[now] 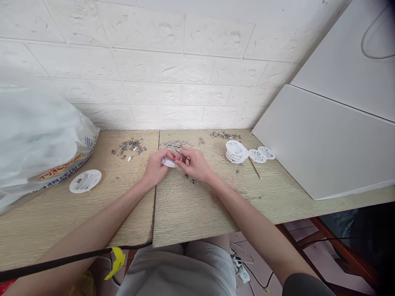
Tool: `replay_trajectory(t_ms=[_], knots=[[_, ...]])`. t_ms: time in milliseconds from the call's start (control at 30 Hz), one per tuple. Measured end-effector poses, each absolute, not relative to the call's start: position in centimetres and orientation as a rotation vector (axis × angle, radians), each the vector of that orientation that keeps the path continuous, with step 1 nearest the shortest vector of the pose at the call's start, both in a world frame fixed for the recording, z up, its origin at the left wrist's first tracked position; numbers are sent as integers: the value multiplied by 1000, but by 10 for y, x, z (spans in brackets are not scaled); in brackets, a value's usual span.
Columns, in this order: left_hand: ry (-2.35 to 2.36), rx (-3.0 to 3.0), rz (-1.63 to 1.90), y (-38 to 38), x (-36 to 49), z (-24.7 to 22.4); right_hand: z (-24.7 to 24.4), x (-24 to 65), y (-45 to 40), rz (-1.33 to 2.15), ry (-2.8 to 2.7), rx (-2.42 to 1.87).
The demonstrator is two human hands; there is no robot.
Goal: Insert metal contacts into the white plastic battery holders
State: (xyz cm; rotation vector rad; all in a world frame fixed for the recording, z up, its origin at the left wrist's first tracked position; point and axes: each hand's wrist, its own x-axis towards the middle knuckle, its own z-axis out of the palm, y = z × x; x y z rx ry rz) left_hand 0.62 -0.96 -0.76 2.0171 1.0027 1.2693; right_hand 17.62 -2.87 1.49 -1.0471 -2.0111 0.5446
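Observation:
My left hand [154, 168] is closed on the edge of a round white plastic disc [168, 163], tilted above the table near the seam. Just right of it, my right hand [197, 164] pinches a thin, dark, stick-like tool [180, 153]; its fingertips meet the disc's right edge. Whether a small metal part sits between those fingertips is too small to tell. Behind the hands lies a heap of small silvery metal pieces [175, 144]. A few dark metal pieces [194, 181] rest below my right hand.
Another metal heap [131, 146] lies at left, and one [226, 135] by the wall. Slotted white discs [237, 152] are piled at right beside a wooden stick [256, 169]. A single slotted disc [85, 181] lies near a full plastic bag [40, 139]. A white panel [324, 144] borders the right.

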Motion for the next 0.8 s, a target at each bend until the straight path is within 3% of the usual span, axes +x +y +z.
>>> replay_trajectory(t_ms=[800], knots=[[1076, 2154, 1196, -8, 5, -8, 12, 175, -28, 517, -2090, -1139]])
